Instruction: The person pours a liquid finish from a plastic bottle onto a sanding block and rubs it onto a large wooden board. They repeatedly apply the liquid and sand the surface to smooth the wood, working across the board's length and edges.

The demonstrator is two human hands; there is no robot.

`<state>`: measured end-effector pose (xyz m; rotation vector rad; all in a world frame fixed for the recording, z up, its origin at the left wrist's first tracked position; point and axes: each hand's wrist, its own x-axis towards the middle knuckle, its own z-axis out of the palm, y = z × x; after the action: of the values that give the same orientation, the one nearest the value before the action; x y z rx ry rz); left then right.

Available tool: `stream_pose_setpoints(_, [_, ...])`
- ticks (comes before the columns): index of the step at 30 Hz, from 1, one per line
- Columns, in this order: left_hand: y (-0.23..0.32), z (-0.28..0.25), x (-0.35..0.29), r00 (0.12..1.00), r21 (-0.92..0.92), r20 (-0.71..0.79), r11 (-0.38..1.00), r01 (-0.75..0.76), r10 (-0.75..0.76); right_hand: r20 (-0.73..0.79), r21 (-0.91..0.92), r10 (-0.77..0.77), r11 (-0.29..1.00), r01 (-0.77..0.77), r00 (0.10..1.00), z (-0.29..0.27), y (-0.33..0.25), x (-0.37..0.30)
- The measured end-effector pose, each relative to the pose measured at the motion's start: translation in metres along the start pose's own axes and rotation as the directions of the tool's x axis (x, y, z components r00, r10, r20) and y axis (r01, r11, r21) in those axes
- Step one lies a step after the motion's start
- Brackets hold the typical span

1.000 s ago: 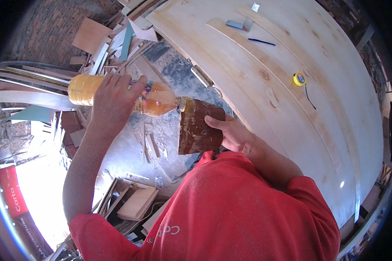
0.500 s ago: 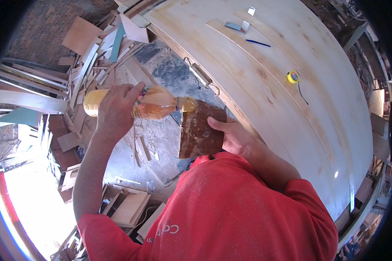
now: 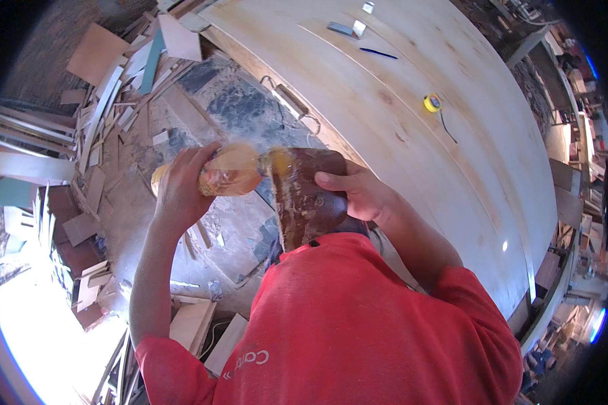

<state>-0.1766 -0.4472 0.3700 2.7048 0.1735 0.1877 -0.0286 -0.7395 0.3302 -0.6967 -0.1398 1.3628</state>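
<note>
My left hand (image 3: 186,182) is wrapped round a clear plastic bottle (image 3: 233,170) of yellowish contents, held on its side with the neck pointing right. The yellow capped end of the bottle meets the upper left edge of a brown, flat board piece (image 3: 311,192), blurred there by motion. Pale, crusty residue runs along the board's left edge. My right hand (image 3: 365,192) grips the board's right side, thumb on its near face and the other fingers mostly hidden behind it.
A large pale wooden panel (image 3: 425,175) fills the right, carrying a yellow tape measure (image 3: 432,103), a blue pen (image 3: 378,53) and a small grey block-like tool (image 3: 343,30). A wooden handle (image 3: 290,101) sits on its edge. Wood offcuts (image 3: 108,88) are heaped at the left.
The bottle has tilted and shifted, its neck smeared against the board. The board has turned slightly in my right hand. The whole view has slid a little, moving the panel leftward and up.
</note>
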Motion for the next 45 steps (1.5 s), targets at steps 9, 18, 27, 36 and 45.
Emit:
stream_pose_setpoints(9, [0.021, 0.071, -0.01, 0.853, -0.646, -0.104, 0.687, 0.334, -0.512, -0.075, -0.414, 0.195, 0.886, -0.208, 0.978, -0.064, -0.035, -0.033])
stream_pose_setpoints(18, [0.056, 0.167, -0.068, 0.559, -0.877, -0.219, 0.412, 0.246, -0.8, -0.381, -0.166, -0.094, 0.986, 0.032, 0.92, -0.2, -0.12, -0.158])
stream_pose_setpoints(27, [0.103, 0.208, -0.103, 0.336, -0.807, -0.321, 0.442, 0.393, -0.885, 0.151, -0.925, -0.435, -0.378, -0.029, 0.888, -0.26, -0.132, -0.046])
stream_pose_setpoints(36, [0.125, 0.217, -0.123, 0.226, -0.861, -0.312, 0.375, 0.343, -0.923, 0.25, -0.695, -0.393, -0.709, -0.119, 0.885, -0.289, -0.115, 0.05])
stream_pose_setpoints(45, [0.111, 0.222, -0.131, 0.176, -0.864, -0.3, 0.346, 0.365, -0.937, 0.212, -0.651, -0.329, -0.75, -0.117, 0.92, -0.29, -0.112, 0.083])
